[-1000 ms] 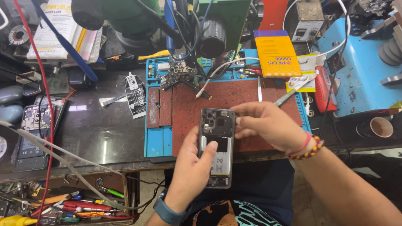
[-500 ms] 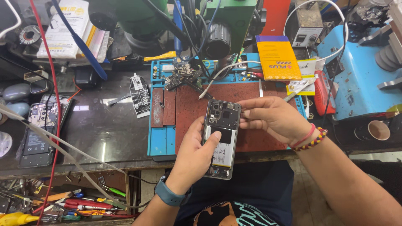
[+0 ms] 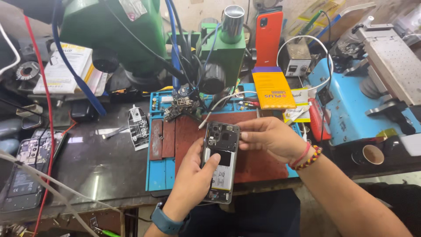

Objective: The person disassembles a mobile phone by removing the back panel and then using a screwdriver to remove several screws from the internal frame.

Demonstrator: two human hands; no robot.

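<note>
At the far left edge of the dark desk (image 3: pixel 87 175), a second opened phone (image 3: pixel 26 171) lies flat with its insides showing, crossed by a red cable (image 3: pixel 47 131) and pale wires. Behind it, a white booklet (image 3: pixel 66 66) rests against the green body of a microscope (image 3: pixel 118 35), and a small black-and-white printed sticker (image 3: pixel 139 128) lies on the desk just beside a blue repair mat (image 3: pixel 160 171). Loose circuit boards (image 3: pixel 177 107) sit at the top of that mat, near its red-brown centre panel (image 3: pixel 258 164).

Over the mat's front edge, the left hand (image 3: pixel 193 184), a blue watch (image 3: pixel 165 221) at its wrist, cradles a backless smartphone (image 3: pixel 220 162) from below, fingers wrapped round its left side and the thumb pressed onto the exposed interior beside the battery. The phone stands tilted, camera end away from the person, held clear of the mat.

The right hand (image 3: pixel 269 138), wearing red and beaded bracelets (image 3: pixel 305 157), pinches the phone's upper right edge between thumb and curled fingers.

Farther right, an orange box (image 3: pixel 272 90) leans below an upright red phone (image 3: pixel 268 37); a blue machine (image 3: pixel 351 105) and a paper cup (image 3: pixel 370 154) close the scene at the right.
</note>
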